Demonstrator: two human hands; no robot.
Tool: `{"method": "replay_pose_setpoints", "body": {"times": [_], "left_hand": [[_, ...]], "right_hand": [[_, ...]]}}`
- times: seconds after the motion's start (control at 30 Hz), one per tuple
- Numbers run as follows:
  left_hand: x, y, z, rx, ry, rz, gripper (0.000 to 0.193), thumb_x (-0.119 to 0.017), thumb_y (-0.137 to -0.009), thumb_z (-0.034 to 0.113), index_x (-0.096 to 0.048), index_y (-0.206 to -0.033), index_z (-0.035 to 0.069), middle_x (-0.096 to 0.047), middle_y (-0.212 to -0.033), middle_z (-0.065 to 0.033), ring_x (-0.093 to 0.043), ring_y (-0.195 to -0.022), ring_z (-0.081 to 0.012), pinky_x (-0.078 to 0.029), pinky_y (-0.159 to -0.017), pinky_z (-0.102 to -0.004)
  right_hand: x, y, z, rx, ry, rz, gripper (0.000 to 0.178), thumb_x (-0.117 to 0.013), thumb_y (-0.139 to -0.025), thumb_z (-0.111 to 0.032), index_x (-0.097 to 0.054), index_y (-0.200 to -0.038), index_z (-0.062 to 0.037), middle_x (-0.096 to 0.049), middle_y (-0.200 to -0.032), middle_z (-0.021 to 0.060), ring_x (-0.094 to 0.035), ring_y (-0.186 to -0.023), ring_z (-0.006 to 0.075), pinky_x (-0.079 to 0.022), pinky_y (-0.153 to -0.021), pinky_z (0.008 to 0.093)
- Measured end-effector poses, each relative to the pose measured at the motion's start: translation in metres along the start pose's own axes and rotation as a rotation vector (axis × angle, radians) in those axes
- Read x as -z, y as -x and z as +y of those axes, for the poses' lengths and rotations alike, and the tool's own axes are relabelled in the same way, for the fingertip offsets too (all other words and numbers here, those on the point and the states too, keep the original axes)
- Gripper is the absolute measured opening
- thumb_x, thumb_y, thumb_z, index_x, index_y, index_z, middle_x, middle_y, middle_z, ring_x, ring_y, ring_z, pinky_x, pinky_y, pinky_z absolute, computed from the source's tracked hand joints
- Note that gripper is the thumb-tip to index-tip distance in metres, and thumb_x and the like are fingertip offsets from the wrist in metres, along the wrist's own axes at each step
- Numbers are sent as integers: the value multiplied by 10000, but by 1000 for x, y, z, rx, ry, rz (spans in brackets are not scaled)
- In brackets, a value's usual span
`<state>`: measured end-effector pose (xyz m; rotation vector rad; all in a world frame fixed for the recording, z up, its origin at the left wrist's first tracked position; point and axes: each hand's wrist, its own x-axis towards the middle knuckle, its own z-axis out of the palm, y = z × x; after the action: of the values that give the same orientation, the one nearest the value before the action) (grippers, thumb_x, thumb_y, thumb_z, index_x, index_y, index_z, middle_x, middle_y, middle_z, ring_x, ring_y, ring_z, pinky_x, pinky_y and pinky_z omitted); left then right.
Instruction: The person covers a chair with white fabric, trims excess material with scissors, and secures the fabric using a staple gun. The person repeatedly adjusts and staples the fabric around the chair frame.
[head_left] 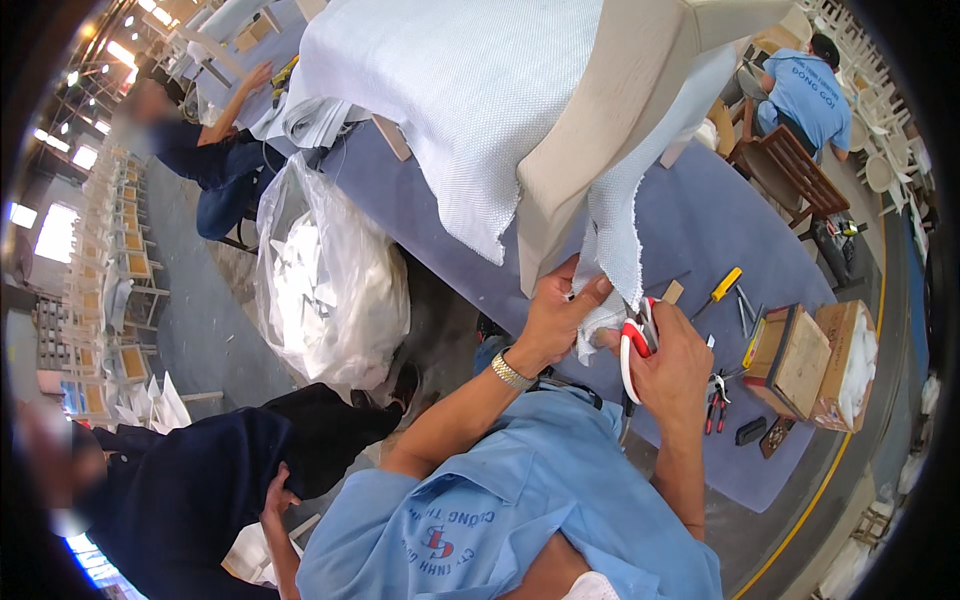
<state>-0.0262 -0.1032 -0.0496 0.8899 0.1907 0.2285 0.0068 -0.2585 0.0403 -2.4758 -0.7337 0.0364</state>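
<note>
We pinch fabric w/ left hand; right hand clamps scissors just right, blades pointing up.

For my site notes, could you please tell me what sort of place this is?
Most likely a furniture upholstery workshop: a half-covered cushioned seat lies on the padded worktable, rows of chair frames line the floor, and the right hand trims pale fabric with red-handled scissors.

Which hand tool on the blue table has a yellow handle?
The screwdriver, beside the boxes; the pliers below it have red handles.
</note>
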Motion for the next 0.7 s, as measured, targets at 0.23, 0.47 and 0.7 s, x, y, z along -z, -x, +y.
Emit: {"method": "replay_pose_setpoints", "body": {"times": [0.23, 0.47, 0.7], "left_hand": [[-9, -6, -9, -20, -38, -32, 353, -667, -979, 173, -583, -1281, 11, -691, -1118, -51, -644, -944, -97, -548, -811, -275], [-8, 1, -10, 12, 2, 85, 240, -653, -978, 119, -622, -1181, -5, -703, -1036, -64, -663, -833, -108, -554, -721, -276], [0, 0, 5, 102, -10, -40, 281, -686, -968, 198, -648, -1174, 11, -705, -965, -41, -634, -771, -83, -525, -678, -259]], "right_hand": [[6, -10, 1, 1, 59, 24, 449, -760, -802, -414, -587, -942, -24, -627, -855, 156, -642, -752, 406, -477, -610, 478], [-10, -14, 6, 58, -106, 17, 480, -743, -816, -448, -614, -941, -3, -635, -855, 200, -649, -781, 419, -490, -646, 481], [-7, -17, -11, -53, -208, -43, 563, -791, -787, -522, -588, -866, -3, -611, -724, 190, -632, -664, 390, -476, -605, 447]]}}
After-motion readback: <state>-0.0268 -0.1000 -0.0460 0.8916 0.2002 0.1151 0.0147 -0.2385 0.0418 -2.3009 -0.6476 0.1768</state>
